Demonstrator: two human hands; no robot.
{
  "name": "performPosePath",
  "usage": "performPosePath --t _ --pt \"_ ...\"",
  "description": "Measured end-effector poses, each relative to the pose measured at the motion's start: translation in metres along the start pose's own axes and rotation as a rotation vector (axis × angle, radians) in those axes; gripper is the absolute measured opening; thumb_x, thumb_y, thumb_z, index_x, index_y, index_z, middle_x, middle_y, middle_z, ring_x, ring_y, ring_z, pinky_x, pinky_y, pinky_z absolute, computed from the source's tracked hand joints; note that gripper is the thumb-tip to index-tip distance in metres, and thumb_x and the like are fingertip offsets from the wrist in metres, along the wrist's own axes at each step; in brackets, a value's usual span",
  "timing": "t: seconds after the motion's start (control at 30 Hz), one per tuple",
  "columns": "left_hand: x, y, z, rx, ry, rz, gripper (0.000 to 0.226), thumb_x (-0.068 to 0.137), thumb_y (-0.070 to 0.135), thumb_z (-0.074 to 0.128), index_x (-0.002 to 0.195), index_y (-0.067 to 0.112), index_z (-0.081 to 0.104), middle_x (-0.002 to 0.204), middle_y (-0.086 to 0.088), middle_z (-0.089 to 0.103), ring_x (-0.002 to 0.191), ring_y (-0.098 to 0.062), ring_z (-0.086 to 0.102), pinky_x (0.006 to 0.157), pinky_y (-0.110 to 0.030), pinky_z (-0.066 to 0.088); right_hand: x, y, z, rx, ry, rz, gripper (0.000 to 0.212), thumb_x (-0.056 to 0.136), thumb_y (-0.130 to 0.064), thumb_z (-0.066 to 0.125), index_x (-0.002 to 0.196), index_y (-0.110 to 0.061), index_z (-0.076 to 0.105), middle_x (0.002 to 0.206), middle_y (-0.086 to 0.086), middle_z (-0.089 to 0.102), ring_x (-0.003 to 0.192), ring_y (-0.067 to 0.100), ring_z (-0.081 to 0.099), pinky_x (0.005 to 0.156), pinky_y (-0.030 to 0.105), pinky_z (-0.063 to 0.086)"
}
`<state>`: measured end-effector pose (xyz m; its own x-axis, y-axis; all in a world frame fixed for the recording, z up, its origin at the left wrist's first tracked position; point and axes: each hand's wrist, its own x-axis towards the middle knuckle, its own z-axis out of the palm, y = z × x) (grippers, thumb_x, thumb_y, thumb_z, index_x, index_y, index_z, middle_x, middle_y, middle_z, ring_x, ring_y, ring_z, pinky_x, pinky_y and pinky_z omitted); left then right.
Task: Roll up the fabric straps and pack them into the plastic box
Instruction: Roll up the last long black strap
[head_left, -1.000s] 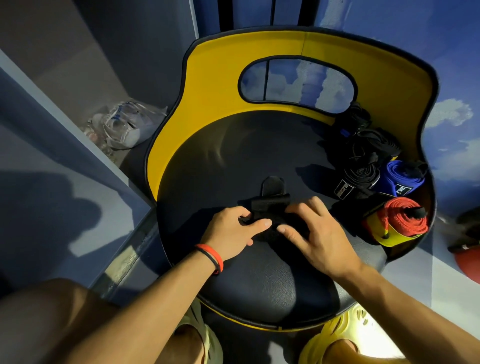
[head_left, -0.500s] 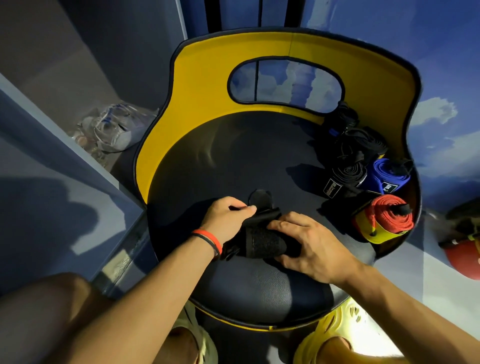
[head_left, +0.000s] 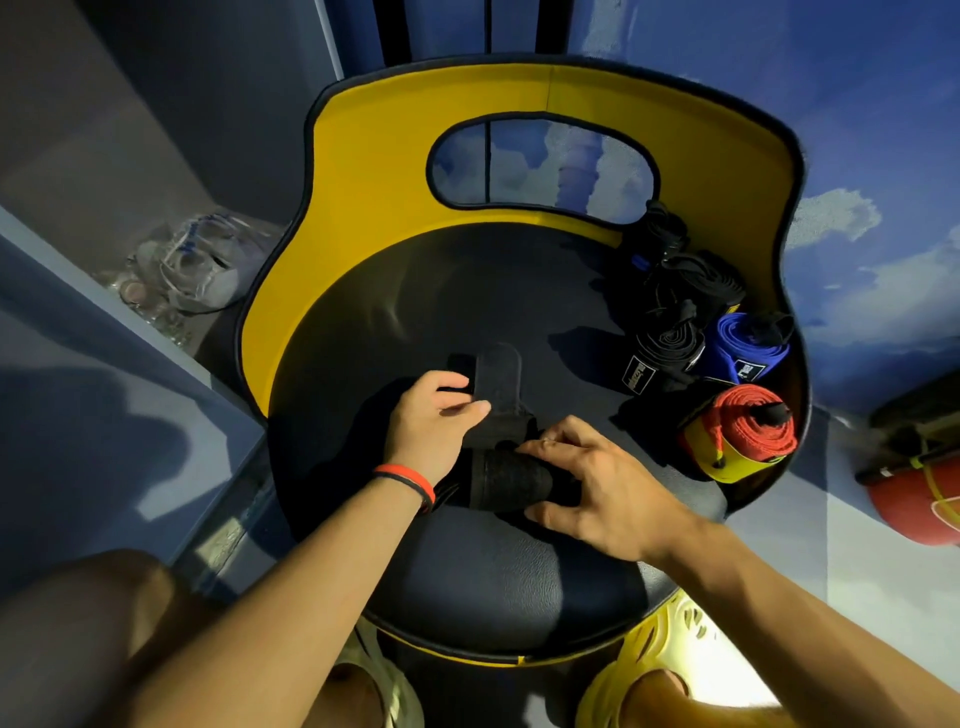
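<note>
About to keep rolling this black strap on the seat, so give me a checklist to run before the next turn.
1. Rolled part of black strap pinned by right hand: ok.
2. Left hand pressing the flat, unrolled end: ok.
3. Roll tight and even: cannot tell, hands cover it.
4. Clear seat ahead of the roll: ok.
5. Finished rolls, red roll and blue roll, parked aside: ok.
6. Plastic box ready: cannot tell.

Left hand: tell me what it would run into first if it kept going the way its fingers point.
The left hand points right and slightly away, across the black strap it presses down. Going on, it would probably cross bare seat and first reach the black rolled strap by the backrest, though depth is uncertain.
</note>
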<state>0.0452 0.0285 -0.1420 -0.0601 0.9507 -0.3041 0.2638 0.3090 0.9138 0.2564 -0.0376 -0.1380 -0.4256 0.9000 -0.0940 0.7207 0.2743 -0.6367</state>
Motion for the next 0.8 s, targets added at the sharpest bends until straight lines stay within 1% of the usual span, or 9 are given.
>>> performPosePath --t 0.07,0.17,0.23,0.33,0.4,0.47,0.6,0.67,0.8 --pt "0.000 0.003 0.002 0.071 0.030 0.022 0.035 0.082 0.019 0.081 0.112 0.028 0.065 0.122 0.007 0.058 0.100 -0.004 0.063 0.081 -0.020 0.049 0.001 0.000 0.001 0.022 -0.003 0.052 0.055 0.081 -0.062 0.062 0.131 -0.040 0.060 0.110 -0.020 0.039 0.105 0.002 0.050 0.090 0.023 0.046" --pt "-0.007 0.018 -0.006 0.261 0.119 0.168 0.013 0.085 0.024 0.077 0.095 0.027 0.071 0.113 0.008 0.055 0.095 -0.003 0.062 0.075 -0.012 0.045 0.006 -0.002 0.002 0.080 -0.015 0.137 0.046 0.079 -0.063 0.057 0.117 -0.038 0.064 0.105 -0.018 0.042 0.101 0.002 0.052 0.086 0.027 0.047" --pt "-0.013 0.025 -0.016 0.311 -0.062 0.201 0.007 0.083 0.026 0.077 0.089 0.028 0.073 0.102 0.009 0.064 0.087 -0.001 0.064 0.075 -0.014 0.047 0.011 -0.003 0.004 0.117 0.001 0.168 0.047 0.077 -0.063 0.053 0.114 -0.037 0.064 0.102 -0.016 0.046 0.099 0.003 0.053 0.086 0.032 0.047" --pt "-0.023 0.024 -0.029 0.424 -0.456 0.089 0.035 0.077 0.033 0.082 0.109 0.039 0.067 0.111 0.014 0.064 0.102 -0.002 0.062 0.089 -0.026 0.050 0.014 -0.004 0.005 0.195 0.060 0.196 0.043 0.080 -0.060 0.058 0.117 -0.038 0.052 0.101 -0.015 0.057 0.093 0.009 0.057 0.082 0.034 0.047" --pt "-0.024 0.016 -0.036 0.439 -0.458 0.096 0.048 0.074 0.024 0.085 0.113 0.040 0.062 0.113 0.015 0.064 0.104 -0.003 0.062 0.093 -0.030 0.052 0.016 -0.005 0.003 0.314 0.109 0.229 0.036 0.089 -0.056 0.067 0.109 -0.033 0.048 0.091 -0.007 0.062 0.083 0.015 0.061 0.074 0.038 0.050" --pt "-0.023 0.008 -0.039 0.379 -0.412 0.095 0.048 0.075 0.018 0.085 0.113 0.035 0.062 0.112 0.014 0.065 0.104 -0.001 0.062 0.095 -0.030 0.051 0.018 -0.004 0.002 0.309 0.139 0.221 0.034 0.092 -0.056 0.066 0.102 -0.028 0.050 0.084 -0.002 0.063 0.078 0.018 0.061 0.073 0.043 0.052" --pt "-0.026 0.001 -0.034 0.395 -0.326 0.125 0.049 0.082 0.029 0.080 0.127 0.033 0.060 0.126 0.015 0.050 0.111 0.001 0.052 0.086 -0.008 0.038 0.021 0.003 0.001 0.155 0.186 0.221 0.042 0.088 -0.068 0.056 0.103 -0.030 0.060 0.092 -0.007 0.055 0.087 0.006 0.056 0.076 0.022 0.047" --pt "-0.026 0.003 -0.032 0.400 -0.303 0.129 0.048 0.085 0.036 0.076 0.130 0.031 0.058 0.125 0.013 0.053 0.112 -0.004 0.054 0.085 -0.012 0.039 0.023 0.003 0.001 0.146 0.235 0.282 0.048 0.084 -0.073 0.053 0.105 -0.031 0.066 0.094 -0.009 0.054 0.089 0.003 0.056 0.075 0.011 0.041" --pt "-0.025 0.008 -0.029 0.466 -0.280 0.120 0.039 0.087 0.042 0.072 0.122 0.030 0.060 0.117 0.012 0.056 0.105 -0.006 0.057 0.083 -0.021 0.043 0.024 -0.001 0.004 0.137 0.286 0.281 0.049 0.087 -0.068 0.054 0.113 -0.029 0.071 0.095 -0.009 0.057 0.091 -0.001 0.057 0.075 0.006 0.039"
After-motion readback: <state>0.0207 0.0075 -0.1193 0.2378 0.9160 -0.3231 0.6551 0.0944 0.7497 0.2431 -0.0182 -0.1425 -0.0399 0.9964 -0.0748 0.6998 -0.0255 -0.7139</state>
